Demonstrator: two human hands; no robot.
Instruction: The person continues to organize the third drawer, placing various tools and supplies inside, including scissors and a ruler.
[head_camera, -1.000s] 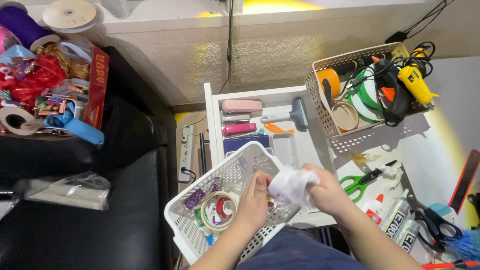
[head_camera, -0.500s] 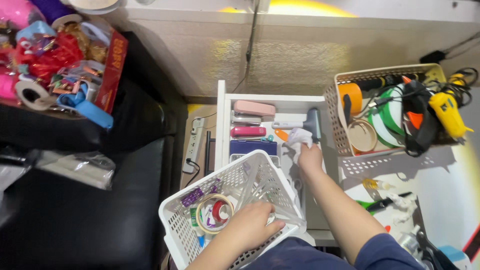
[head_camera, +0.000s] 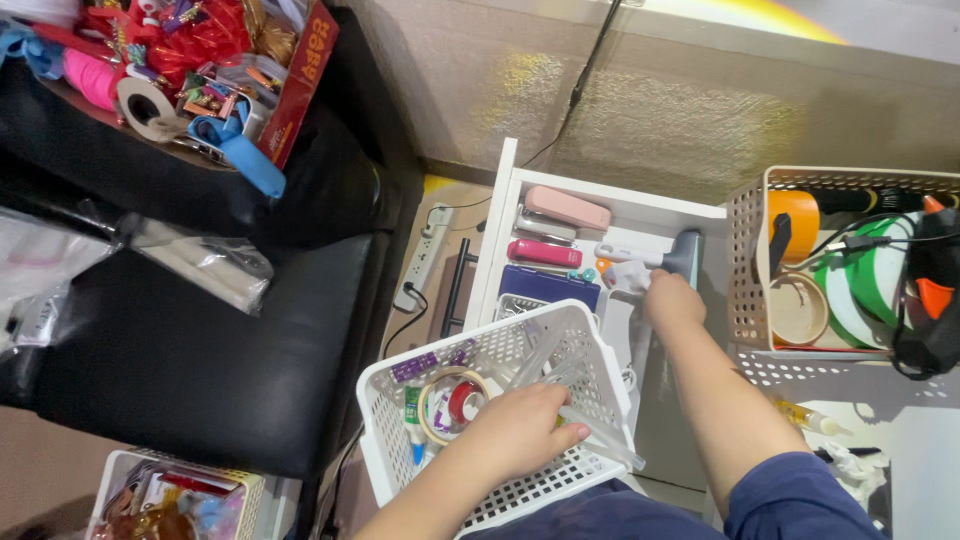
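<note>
In the lower middle of my view, my left hand (head_camera: 520, 435) lies palm down inside a white lattice basket (head_camera: 590, 345), fingers curled loosely over clear glue sticks (head_camera: 600, 445) that jut past the basket's near rim. The forearm runs in from the bottom edge. Just left of this hand, in the same basket, sit a roll of clear tape (head_camera: 450, 405) with a red core and a few small purple items.

My right arm stretches forward, almost straight, its blue sleeve bunched at the elbow. The right hand (head_camera: 672, 300) reaches into an open white drawer (head_camera: 505, 215), fingers pinched on a crumpled white cloth (head_camera: 627, 276). The cloth sits in the drawer, just beside a grey-headed tool (head_camera: 685, 255) with a white handle. Further back in the drawer lie a pink stapler (head_camera: 568, 207) and a dark blue box (head_camera: 550, 285).

To the right stands a beige lattice basket (head_camera: 745, 250) holding orange and green tape rolls and a black-and-orange glue gun (head_camera: 935, 290). On the left is a black seat (head_camera: 180, 350).
</note>
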